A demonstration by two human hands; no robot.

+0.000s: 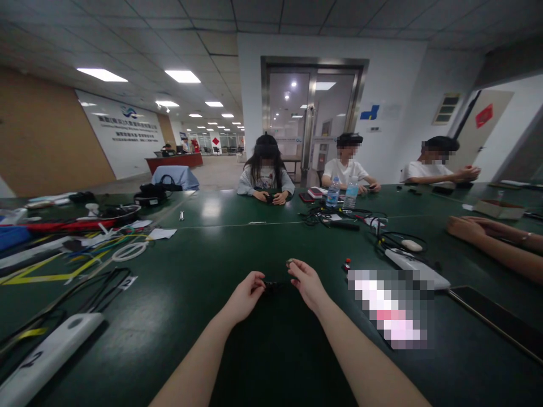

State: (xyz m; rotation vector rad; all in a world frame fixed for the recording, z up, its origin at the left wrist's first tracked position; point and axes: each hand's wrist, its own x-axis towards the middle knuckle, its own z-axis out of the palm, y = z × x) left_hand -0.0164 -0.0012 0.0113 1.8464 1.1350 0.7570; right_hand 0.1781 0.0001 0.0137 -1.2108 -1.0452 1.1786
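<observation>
Over the dark green table (pixel 186 294), my left hand (pixel 245 298) is closed, thumb and fingers at the near end of a small black object (pixel 274 286). The object's kind is hard to make out against the dark tabletop. To the right and slightly higher, my right hand (pixel 309 284) is pinched, its thumb and index finger on a tiny greyish piece (pixel 290 262) too small to name. A gap separates the two hands.
White power strips lie at left (pixel 55 353) and right (pixel 418 270), among loose cables (pixel 343 215). A blurred-out phone-like item (pixel 388 311) lies right of my right arm. Water bottles (pixel 350 193) stand farther back. Several people sit around; a co-worker's forearms (pixel 492 234) rest at right.
</observation>
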